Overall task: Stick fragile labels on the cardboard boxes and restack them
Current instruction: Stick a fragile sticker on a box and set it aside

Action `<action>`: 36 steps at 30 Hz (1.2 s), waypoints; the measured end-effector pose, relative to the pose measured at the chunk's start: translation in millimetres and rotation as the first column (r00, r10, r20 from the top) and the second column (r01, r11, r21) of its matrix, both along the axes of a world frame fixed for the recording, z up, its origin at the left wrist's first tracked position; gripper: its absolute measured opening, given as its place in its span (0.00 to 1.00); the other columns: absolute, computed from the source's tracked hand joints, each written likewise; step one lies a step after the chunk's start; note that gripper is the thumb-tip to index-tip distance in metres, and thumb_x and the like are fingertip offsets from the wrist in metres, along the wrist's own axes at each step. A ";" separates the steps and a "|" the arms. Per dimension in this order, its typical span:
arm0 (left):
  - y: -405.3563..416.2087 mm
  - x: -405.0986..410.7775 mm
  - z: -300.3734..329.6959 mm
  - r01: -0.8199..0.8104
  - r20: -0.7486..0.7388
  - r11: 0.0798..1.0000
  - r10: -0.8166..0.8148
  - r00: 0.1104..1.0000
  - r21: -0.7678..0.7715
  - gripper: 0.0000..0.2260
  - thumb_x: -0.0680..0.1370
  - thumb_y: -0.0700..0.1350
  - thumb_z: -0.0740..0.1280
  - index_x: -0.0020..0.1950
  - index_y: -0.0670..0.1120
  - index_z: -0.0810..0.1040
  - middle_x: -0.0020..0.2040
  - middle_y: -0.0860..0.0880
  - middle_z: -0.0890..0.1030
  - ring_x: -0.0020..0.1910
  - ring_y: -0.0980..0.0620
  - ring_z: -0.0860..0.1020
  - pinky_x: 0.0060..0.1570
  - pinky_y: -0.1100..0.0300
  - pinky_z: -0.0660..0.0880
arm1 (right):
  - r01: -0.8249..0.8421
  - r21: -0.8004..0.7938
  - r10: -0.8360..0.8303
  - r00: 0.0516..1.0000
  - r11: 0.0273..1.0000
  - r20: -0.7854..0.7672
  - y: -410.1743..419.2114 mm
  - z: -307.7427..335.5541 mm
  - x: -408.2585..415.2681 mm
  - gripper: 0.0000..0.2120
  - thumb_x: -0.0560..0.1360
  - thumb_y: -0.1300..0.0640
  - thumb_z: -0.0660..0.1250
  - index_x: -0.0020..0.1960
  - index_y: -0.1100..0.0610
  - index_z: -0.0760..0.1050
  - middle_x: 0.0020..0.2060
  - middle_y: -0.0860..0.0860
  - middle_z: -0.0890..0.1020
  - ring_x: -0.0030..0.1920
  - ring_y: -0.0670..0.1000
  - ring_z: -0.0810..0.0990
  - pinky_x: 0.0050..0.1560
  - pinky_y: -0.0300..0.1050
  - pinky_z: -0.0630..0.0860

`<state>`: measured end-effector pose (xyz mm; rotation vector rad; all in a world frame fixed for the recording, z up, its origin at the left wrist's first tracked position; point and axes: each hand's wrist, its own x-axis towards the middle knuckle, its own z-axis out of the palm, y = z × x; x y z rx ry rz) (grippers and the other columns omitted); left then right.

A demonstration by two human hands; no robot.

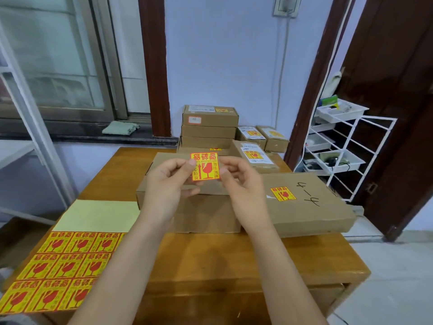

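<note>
Wood of a brown bench (210,259) fills the lower middle of the head view, and all the task's things are carried on it. On its right part a long flat cardboard box (311,207) is laid, marked with handwriting and already bearing a yellow and red sticker (283,194). Just left of it, touching or nearly so, a plain box (201,212) is set in front of the person, and no sticker can be seen on the part of its top that shows. At the far edge of the bench a stack of boxes (208,127) is piled against the wall, with three smaller labelled boxes (257,153) laid beside it to the right. On the near left corner a sheet of fragile labels (61,268) is spread flat, its upper part being bare pale backing. A single fragile label (205,167) is held up above the plain box, its printed face turned toward the camera. Its left edge is pinched by the left hand (164,186) between thumb and forefinger, and its right edge is pinched likewise by the right hand (243,184); each grip is thus closed on the label. White wire shelving (346,146) is seen by the door at right.
</note>
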<state>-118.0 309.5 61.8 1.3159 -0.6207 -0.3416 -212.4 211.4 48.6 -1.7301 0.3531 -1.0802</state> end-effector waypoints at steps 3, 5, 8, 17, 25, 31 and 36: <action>-7.9 -4.4 0.6 0.018 -0.021 1.000 -0.017 1.000 0.024 0.07 0.77 0.45 0.66 0.48 0.42 0.80 0.41 0.47 0.84 0.36 0.54 0.82 0.37 0.59 0.81 | 0.027 0.069 -0.029 0.999 0.997 0.032 -3.9 2.1 -1.5 0.09 0.77 0.64 0.64 0.49 0.52 0.78 0.42 0.51 0.82 0.42 0.48 0.78 0.45 0.41 0.78; -11.5 -5.2 0.6 0.026 -0.023 0.999 -0.025 0.999 0.047 0.06 0.78 0.45 0.66 0.48 0.43 0.80 0.41 0.47 0.84 0.37 0.54 0.82 0.38 0.59 0.81 | 0.020 0.141 -0.026 0.999 0.990 0.045 -9.0 3.8 -2.7 0.07 0.77 0.64 0.64 0.47 0.54 0.78 0.43 0.53 0.83 0.40 0.45 0.79 0.40 0.34 0.76; -16.3 -5.3 1.3 0.045 -0.019 0.995 -0.043 0.999 0.087 0.07 0.78 0.46 0.65 0.48 0.44 0.81 0.41 0.48 0.84 0.37 0.54 0.82 0.39 0.58 0.81 | 0.028 0.196 -0.031 0.999 0.980 0.014 -17.7 4.0 -1.0 0.06 0.76 0.62 0.65 0.44 0.53 0.76 0.41 0.53 0.82 0.40 0.46 0.78 0.38 0.33 0.74; -41.9 26.4 9.6 0.007 0.263 0.925 -0.115 0.958 0.379 0.08 0.79 0.46 0.65 0.45 0.44 0.81 0.42 0.47 0.83 0.35 0.53 0.81 0.39 0.60 0.78 | 0.109 0.122 -0.090 0.984 0.987 -0.152 -52.3 3.7 17.4 0.07 0.75 0.63 0.66 0.41 0.52 0.73 0.36 0.51 0.80 0.37 0.47 0.78 0.41 0.43 0.75; -58.7 60.3 -7.5 -0.162 0.548 0.835 -0.187 0.815 0.525 0.12 0.79 0.45 0.64 0.40 0.40 0.78 0.36 0.46 0.80 0.36 0.52 0.76 0.34 0.64 0.71 | 0.128 0.045 -0.108 0.945 0.991 -0.307 -69.2 -10.2 47.0 0.10 0.72 0.65 0.67 0.42 0.51 0.71 0.31 0.49 0.77 0.41 0.52 0.79 0.45 0.46 0.75; -63.7 75.0 -19.9 -0.098 0.510 0.776 -0.308 0.803 0.623 0.12 0.79 0.49 0.62 0.38 0.46 0.73 0.38 0.47 0.79 0.40 0.48 0.76 0.44 0.48 0.73 | 0.160 -0.047 -0.166 0.922 0.986 -0.350 -73.4 -25.8 52.7 0.08 0.71 0.65 0.66 0.44 0.53 0.74 0.28 0.44 0.75 0.35 0.44 0.75 0.38 0.39 0.69; -66.0 77.2 -23.4 -0.159 0.550 0.757 -0.297 0.780 0.634 0.12 0.79 0.50 0.61 0.36 0.51 0.72 0.38 0.48 0.78 0.40 0.49 0.76 0.38 0.52 0.71 | 0.161 -0.141 -0.201 0.914 0.977 -0.352 -72.5 -26.8 50.3 0.06 0.73 0.64 0.66 0.49 0.56 0.75 0.28 0.44 0.75 0.35 0.41 0.74 0.37 0.36 0.68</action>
